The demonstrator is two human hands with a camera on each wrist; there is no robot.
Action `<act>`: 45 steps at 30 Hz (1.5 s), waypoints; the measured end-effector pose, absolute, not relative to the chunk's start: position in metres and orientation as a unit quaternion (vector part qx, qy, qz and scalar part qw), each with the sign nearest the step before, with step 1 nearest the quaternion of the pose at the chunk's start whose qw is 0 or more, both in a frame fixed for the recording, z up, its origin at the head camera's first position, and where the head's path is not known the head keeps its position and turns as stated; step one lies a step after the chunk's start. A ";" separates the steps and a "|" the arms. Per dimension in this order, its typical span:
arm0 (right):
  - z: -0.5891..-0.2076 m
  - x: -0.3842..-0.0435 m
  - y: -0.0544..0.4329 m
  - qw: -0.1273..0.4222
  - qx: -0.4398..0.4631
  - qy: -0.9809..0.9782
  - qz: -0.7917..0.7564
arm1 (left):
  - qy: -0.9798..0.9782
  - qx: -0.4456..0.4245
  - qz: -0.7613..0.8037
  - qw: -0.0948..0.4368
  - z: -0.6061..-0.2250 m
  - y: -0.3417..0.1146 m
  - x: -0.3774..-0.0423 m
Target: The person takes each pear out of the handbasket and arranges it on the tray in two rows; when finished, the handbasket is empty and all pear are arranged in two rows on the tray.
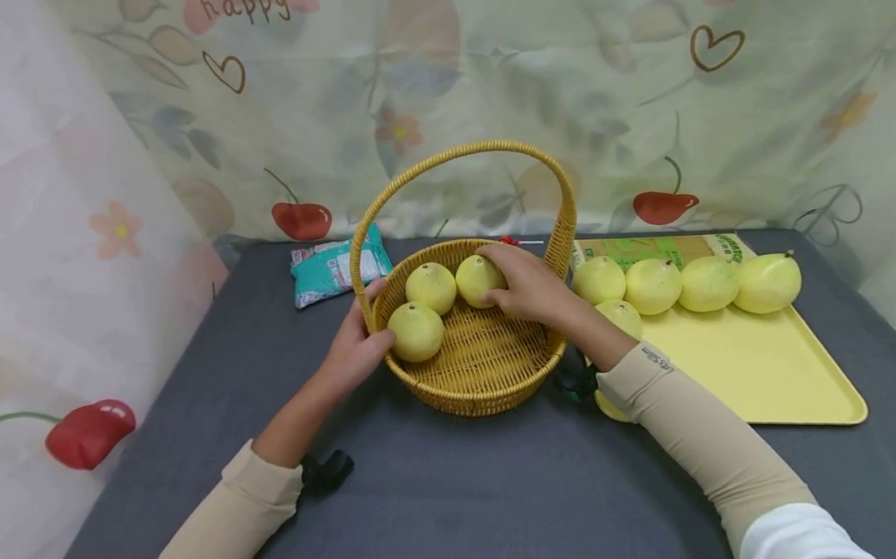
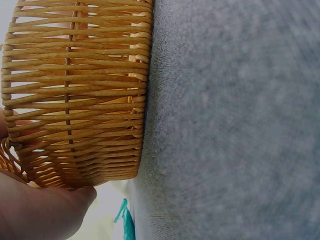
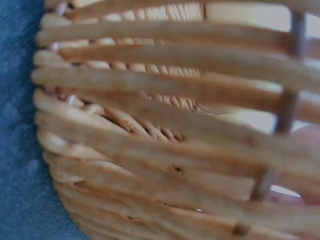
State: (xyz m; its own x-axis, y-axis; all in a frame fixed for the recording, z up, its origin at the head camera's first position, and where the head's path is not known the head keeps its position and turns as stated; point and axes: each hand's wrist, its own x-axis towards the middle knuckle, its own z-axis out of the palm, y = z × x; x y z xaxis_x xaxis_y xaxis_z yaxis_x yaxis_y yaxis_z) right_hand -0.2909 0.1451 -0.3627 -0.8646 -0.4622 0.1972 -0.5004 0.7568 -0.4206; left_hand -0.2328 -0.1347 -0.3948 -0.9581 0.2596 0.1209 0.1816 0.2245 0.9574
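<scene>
A yellow wicker basket (image 1: 490, 386) with a tall arched handle stands mid-table, with several pale yellow pears inside. My left hand (image 1: 354, 354) grips its left rim beside the handle's base, thumb at the inner edge. In the left wrist view that hand (image 2: 45, 210) lies against the woven side (image 2: 80, 100). Reaching in over the right rim, my right hand (image 1: 527, 286) holds a pear (image 1: 478, 281) at the back of the basket. Two more pears, one at the back (image 1: 430, 289) and one in front (image 1: 416, 332), sit at the left. Blurred wicker (image 3: 165, 115) fills the right wrist view.
To the right lies a yellow tray (image 1: 730, 375) with several pears (image 1: 709, 284) along its back and left sides, partly behind my right forearm. A printed brown sheet (image 1: 660, 248) lies behind them. A teal packet (image 1: 335, 270) rests behind the basket's left side. Patterned cloth hangs behind the table.
</scene>
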 end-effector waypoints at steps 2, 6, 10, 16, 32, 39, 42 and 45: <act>-0.362 -0.290 0.145 0.038 0.254 -0.936 0.239 | 0.781 0.140 0.608 0.033 -0.395 -0.135 -0.233; -0.361 -0.289 0.146 0.032 0.242 -0.937 0.248 | 0.781 0.141 0.608 0.033 -0.394 -0.134 -0.233; -0.359 -0.287 0.146 0.030 0.237 -0.937 0.254 | 0.780 0.144 0.608 0.030 -0.395 -0.135 -0.233; -0.357 -0.282 0.146 0.030 0.236 -0.940 0.247 | 0.780 0.148 0.607 0.031 -0.396 -0.135 -0.234; -0.343 -0.254 0.153 0.056 0.243 -0.930 0.271 | 0.783 0.145 0.604 0.030 -0.395 -0.135 -0.233; -0.333 -0.239 0.163 0.073 0.263 -0.919 0.284 | 0.783 0.146 0.604 0.031 -0.394 -0.135 -0.233; -0.329 -0.231 0.168 0.075 0.266 -0.918 0.286 | 0.782 0.147 0.604 0.032 -0.394 -0.135 -0.233; -0.325 -0.223 0.174 0.081 0.267 -0.915 0.293 | 0.781 0.147 0.605 0.033 -0.394 -0.135 -0.233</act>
State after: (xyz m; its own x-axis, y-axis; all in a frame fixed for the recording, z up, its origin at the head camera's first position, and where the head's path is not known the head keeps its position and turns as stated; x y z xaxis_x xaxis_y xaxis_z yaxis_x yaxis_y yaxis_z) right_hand -0.2230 0.1737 -0.3253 -0.8445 -0.4410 0.3039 -0.5355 0.6861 -0.4924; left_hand -0.2327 -0.1348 -0.3943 -0.9544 0.2697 0.1276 0.1909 0.2233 0.9559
